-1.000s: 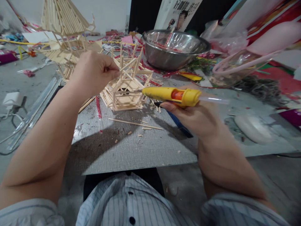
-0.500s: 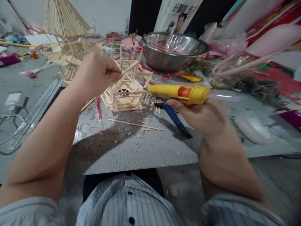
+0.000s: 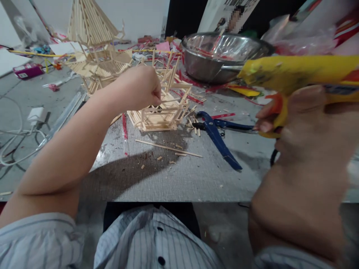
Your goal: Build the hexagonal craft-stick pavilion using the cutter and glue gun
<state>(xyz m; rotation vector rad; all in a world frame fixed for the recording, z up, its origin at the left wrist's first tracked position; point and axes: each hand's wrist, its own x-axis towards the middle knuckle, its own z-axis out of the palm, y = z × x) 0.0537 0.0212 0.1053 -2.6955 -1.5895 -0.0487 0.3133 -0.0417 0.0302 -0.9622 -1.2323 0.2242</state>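
Observation:
My left hand (image 3: 143, 87) pinches a short thin wooden stick (image 3: 170, 100) over a small frame built of wooden sticks (image 3: 159, 121). Part of that frame is hidden behind the hand. At the right, close to the camera, my right hand (image 3: 311, 112) grips a yellow hot glue gun (image 3: 291, 73), its nozzle pointing left toward the steel bowl. A fingertip lies by the orange trigger. Blue-handled cutters (image 3: 215, 138) lie spread on the table between the frame and my right hand.
A taller stick-built pagoda (image 3: 92, 45) stands at the back left. Behind the frame sits a steel bowl (image 3: 207, 67). A loose long stick (image 3: 168, 148) and several offcuts lie in front. A white charger (image 3: 37, 115) with cables is at the left.
My right hand has drawn the glue gun away to the right and nearer the camera, uncovering the cutters. My left hand has lowered the stick, which was tilted up before, to nearly level.

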